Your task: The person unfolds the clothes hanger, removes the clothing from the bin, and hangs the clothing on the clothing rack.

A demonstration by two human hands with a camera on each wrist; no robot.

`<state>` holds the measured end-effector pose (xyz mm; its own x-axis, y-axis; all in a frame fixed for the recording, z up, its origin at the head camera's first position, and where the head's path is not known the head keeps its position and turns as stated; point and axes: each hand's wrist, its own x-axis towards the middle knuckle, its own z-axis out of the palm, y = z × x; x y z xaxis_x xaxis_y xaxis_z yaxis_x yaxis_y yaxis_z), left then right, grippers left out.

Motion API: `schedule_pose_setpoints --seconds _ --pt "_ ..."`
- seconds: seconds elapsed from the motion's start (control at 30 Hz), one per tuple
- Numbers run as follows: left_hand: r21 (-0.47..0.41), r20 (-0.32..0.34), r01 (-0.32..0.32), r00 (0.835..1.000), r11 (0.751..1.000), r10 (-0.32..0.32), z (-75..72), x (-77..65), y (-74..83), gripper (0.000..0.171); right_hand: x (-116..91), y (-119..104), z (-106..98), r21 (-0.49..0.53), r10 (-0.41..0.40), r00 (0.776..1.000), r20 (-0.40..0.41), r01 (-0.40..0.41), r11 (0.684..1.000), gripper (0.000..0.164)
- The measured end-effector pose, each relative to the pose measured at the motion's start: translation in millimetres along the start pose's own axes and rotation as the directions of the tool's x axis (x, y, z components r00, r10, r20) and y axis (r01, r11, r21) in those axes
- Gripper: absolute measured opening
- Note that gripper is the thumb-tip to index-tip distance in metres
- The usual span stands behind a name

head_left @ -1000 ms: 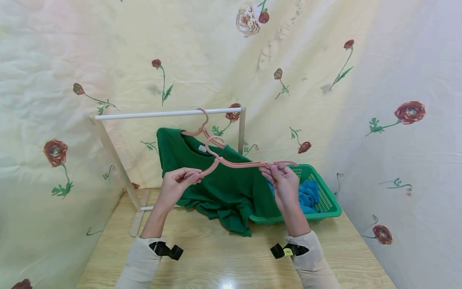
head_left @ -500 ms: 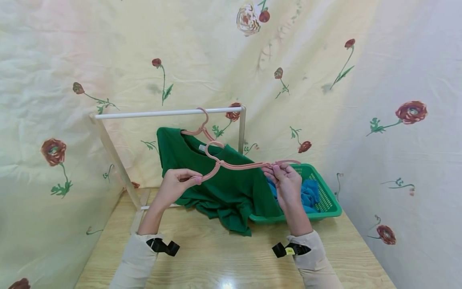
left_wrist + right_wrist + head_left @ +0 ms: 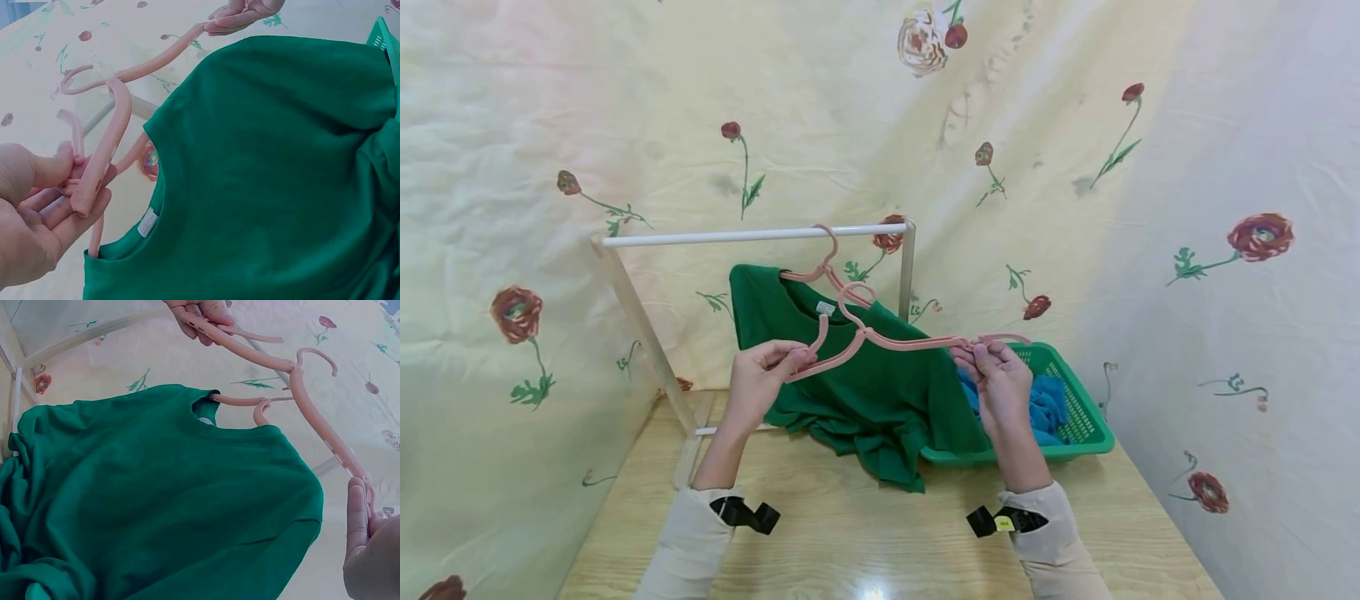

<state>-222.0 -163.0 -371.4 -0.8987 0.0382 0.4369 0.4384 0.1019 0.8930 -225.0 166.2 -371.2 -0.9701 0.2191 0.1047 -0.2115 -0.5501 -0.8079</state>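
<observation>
- Head view: left hand (image 3: 760, 379) pinches the left arm of the front hanger (image 3: 913, 342); right hand (image 3: 1004, 392) pinches the right arm. Both grips are narrow, nothing else held.
- Key relation, by judgement: the ends don't match. Left end piece (image 3: 823, 325) kicks up toward 1 o'clock from the left fingers; right end piece (image 3: 1007, 337) runs out at 3 o'clock.
- Long axis roughly 9-to-3, spanning hand to hand; left arm drops toward 8. Hook (image 3: 843, 306) points to 12, nearer the left hand.
- Beyond the hanger: green shirt (image 3: 865, 375) on the back hanger (image 3: 805, 276), hooked over the rail (image 3: 722, 237). Shirt overlaps the left end of the basket (image 3: 1075, 404); contact there can't be told.
- Basket sits at 4 o'clock from the right hand, blue cloth (image 3: 1047, 400) inside.
- Left wrist view adds: arm tip and left end piece show separately, arm rising toward 1, piece toward 11, pinch between thumb and fingers. Head view has the hand covering that.
- Right wrist view adds: a straight finger lies along the hanger's right end; full pinch there is partly hidden.
</observation>
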Motion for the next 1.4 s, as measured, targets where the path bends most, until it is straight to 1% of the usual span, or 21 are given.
schedule_pose_setpoints --seconds 0.17,0.4,0.53,0.67,0.9,1.03,1.2,1.3,1.4 --pt "-0.030 -0.056 -0.026 0.998 0.999 0.024 -2.7 0.2 1.9 0.022 0.6 -2.3 0.5 0.006 -0.006 1.000 -0.013 0.006 1.000 0.011" --pt "-0.075 -0.113 -0.007 0.994 0.997 -0.001 -10.1 -2.4 5.6 0.027 0.9 -4.3 4.3 0.027 -0.013 1.000 -0.010 0.013 1.000 0.015" --pt "-0.104 -0.134 -0.023 0.991 0.994 0.008 -14.7 -4.3 5.7 0.030 1.4 -5.6 8.8 0.068 -0.013 1.000 -0.023 0.015 0.998 0.017" --pt "-0.139 -0.155 -0.033 0.988 0.990 0.011 -18.8 -5.8 4.4 0.029 1.3 -7.6 13.0 0.105 -0.030 0.999 -0.040 0.034 0.994 0.016" --pt "-0.202 -0.194 -0.014 0.981 0.979 -0.026 -18.8 -7.0 6.4 0.030 0.3 -9.7 18.4 0.174 -0.048 0.997 -0.068 0.059 0.983 0.018" --pt "-0.242 -0.195 0.016 0.979 0.970 -0.065 -16.1 -7.3 6.4 0.032 0.1 -8.6 20.1 0.178 -0.054 0.996 -0.071 0.066 0.982 0.017" --pt "-0.252 -0.179 0.067 0.977 0.965 -0.115 -15.8 -7.8 5.3 0.031 1.1 -7.1 19.5 0.197 -0.057 0.996 -0.071 0.070 0.978 0.016" --pt "-0.257 -0.161 0.099 0.976 0.961 -0.143 -17.5 -8.2 4.5 0.032 0.9 -7.3 18.6 0.178 -0.060 0.996 -0.062 0.070 0.981 0.017" --pt "-0.266 -0.130 0.131 0.977 0.955 -0.170 -18.4 -7.6 4.3 0.033 0.6 -7.8 16.9 0.167 -0.062 0.997 -0.054 0.070 0.984 0.017"
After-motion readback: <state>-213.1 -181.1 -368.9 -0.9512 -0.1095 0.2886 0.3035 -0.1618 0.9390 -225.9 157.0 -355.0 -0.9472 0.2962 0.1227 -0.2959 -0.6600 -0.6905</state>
